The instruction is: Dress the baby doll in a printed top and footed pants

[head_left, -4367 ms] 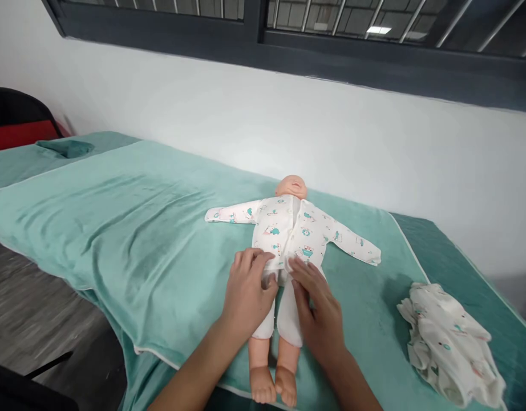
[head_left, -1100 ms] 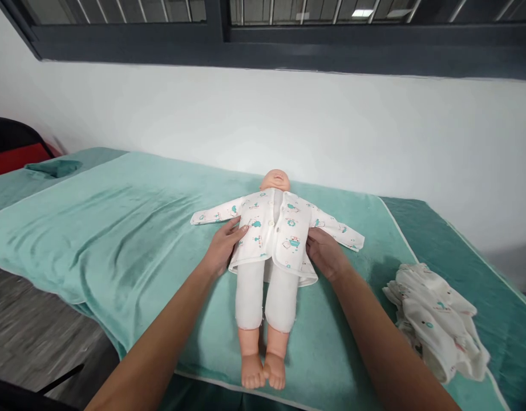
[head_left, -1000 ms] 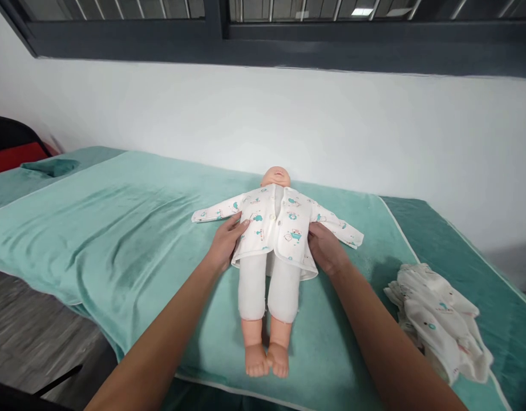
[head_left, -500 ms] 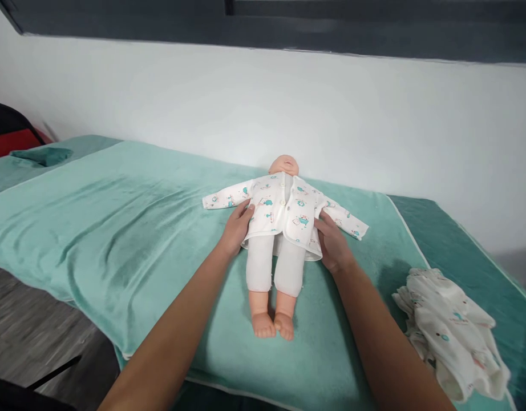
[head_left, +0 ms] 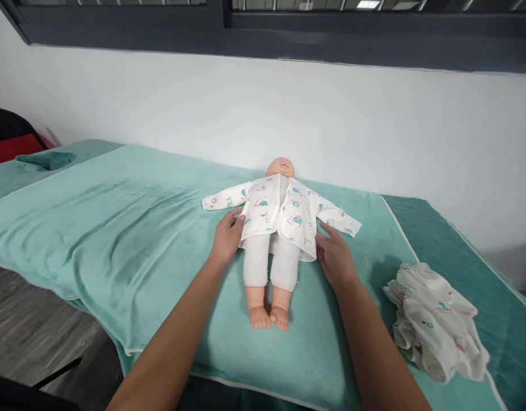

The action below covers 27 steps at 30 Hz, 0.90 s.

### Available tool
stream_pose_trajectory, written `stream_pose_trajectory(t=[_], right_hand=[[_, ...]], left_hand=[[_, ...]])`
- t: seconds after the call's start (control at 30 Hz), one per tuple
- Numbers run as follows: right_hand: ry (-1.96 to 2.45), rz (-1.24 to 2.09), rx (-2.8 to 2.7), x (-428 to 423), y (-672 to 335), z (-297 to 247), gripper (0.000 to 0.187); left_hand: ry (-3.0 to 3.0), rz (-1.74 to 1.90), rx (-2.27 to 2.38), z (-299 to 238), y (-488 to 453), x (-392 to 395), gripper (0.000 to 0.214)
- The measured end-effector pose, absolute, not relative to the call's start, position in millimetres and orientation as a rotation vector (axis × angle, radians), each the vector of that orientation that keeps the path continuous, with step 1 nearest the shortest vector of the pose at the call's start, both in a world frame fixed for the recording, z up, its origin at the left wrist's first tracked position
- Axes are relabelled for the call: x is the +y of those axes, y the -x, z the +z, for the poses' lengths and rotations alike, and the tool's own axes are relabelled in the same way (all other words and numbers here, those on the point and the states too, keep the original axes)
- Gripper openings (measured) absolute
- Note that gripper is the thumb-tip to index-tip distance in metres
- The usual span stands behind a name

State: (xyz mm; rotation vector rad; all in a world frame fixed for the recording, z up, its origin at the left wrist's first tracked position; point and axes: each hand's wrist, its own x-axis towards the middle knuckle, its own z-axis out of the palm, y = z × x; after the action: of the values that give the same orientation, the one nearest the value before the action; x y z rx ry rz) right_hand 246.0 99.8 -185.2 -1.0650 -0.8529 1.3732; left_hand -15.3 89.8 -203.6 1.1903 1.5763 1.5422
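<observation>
A baby doll (head_left: 281,166) lies on its back, head toward the wall and bare feet toward me. It wears a white jacket (head_left: 263,214) printed with small teal and orange pictures, its sleeves spread to both sides. The jacket's front edges meet near the chest and part lower down. White cloth covers the doll's upper legs (head_left: 256,260). My left hand (head_left: 227,235) is at the jacket's left side, fingers apart, fingertips at the cloth edge. On the other side, my right hand (head_left: 335,256) rests open below the sleeve, fingertips by the hem.
A crumpled white printed garment (head_left: 438,322) lies at the right on the light green blanket (head_left: 160,228). Behind the bed rises a white wall (head_left: 263,108) under a dark window frame (head_left: 130,31). A red and black object (head_left: 12,145) stands far left.
Both hands have loosened and drawn slightly outward from the jacket's sides. The view has tilted up a little, showing more of the window. The doll lies in the same pose.
</observation>
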Motion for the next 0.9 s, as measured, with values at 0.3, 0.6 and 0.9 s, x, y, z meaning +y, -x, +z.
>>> stream_pose_trajectory(t=[0.3,0.6,0.9], right_hand=[[1.116,0.998,-1.107,88,-245,-195,0.046],[1.295,0.586,-1.645,52,-237,-201,0.049],[1.601,0.434,-1.580,47,-241,-193,0.033]], left_hand=[[-1.197,1.534,1.741,-203,18,82,0.041],[-1.282,1.451,1.932,-200,14,74,0.034],[-1.426,1.388,2.055,-197,20,54,0.035]])
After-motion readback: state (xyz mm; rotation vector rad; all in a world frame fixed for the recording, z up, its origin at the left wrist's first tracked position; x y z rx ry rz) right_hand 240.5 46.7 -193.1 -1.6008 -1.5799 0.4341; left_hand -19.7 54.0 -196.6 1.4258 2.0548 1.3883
